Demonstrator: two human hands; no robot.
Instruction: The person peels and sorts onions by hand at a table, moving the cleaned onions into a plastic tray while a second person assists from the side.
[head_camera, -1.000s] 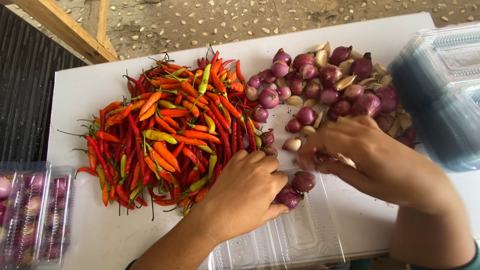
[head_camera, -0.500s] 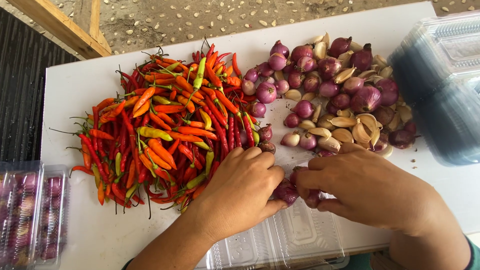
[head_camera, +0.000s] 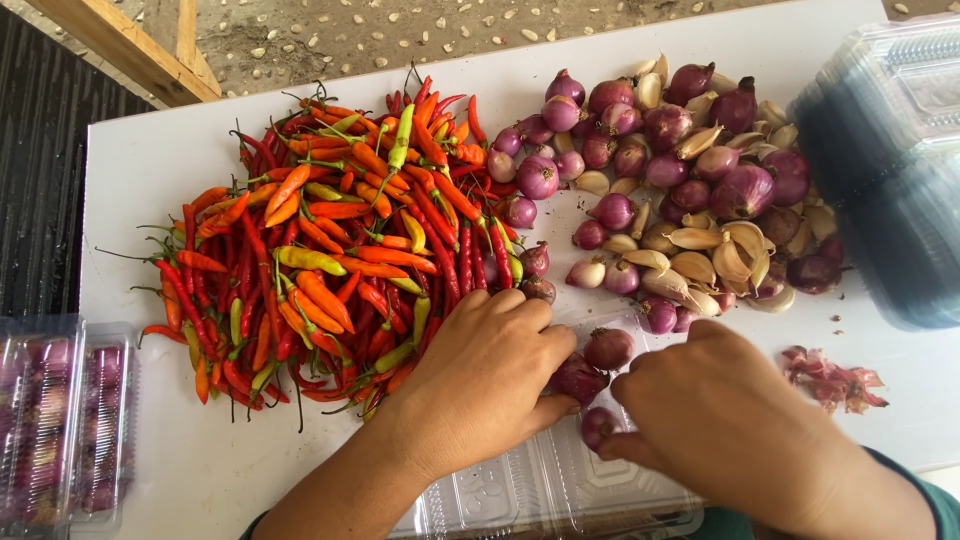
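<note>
Left hand (head_camera: 480, 385) lay palm down, fingers curled, forearm bare, entering from bottom edge. Right hand (head_camera: 720, 415) palm down close beside it, fingertips (head_camera: 618, 448) bent inward toward left hand, wrist in dark green sleeve at lower right corner. Hands nearly touching.

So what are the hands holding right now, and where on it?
Left hand pinches a shallot by its side; right hand fingertips grip another shallot over the clear tray.

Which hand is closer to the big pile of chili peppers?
The left hand is closer: it lies right against the lower right edge of the chili pile. The right hand sits farther right, over the clear plastic tray.
</note>
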